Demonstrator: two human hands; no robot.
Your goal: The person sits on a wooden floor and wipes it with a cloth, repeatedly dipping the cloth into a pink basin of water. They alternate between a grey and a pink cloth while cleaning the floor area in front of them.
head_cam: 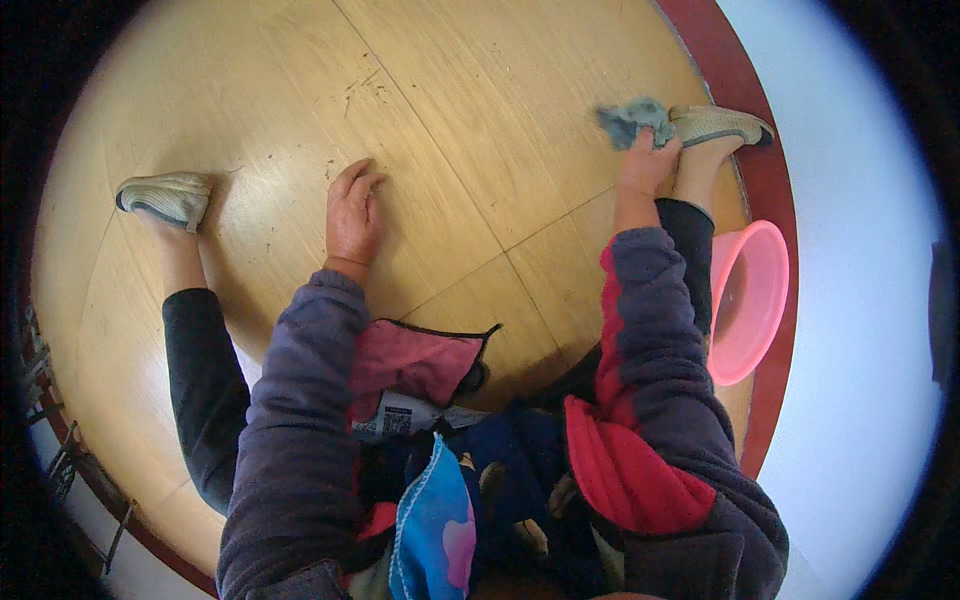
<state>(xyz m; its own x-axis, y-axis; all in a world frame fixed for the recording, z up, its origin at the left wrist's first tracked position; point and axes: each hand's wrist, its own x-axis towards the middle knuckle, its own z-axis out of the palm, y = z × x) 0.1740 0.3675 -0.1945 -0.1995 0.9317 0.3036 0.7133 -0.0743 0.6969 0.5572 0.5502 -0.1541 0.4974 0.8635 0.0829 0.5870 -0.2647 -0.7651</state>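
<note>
A crumpled grey-green cloth (637,120) is held in my right hand (646,166), close beside the beige shoe on my right foot. The cloth looks slightly blurred against the wood-look tiled floor (465,135). Over the floor between my legs is my left hand (354,214), empty, its fingers loosely curved and a little apart. Dark crumbs and smears (367,86) mark the floor beyond that hand. A pink cloth with a dark edge (420,356) lies near my body, partly hidden by my left sleeve.
A pink plastic basin (750,300), its opening turned towards the right, stands beside my right leg. Dark red skirting (765,150) runs along a white wall (847,262). A white packet with a printed code (397,416) lies under the pink cloth. Thin metal legs (120,536) show at lower left.
</note>
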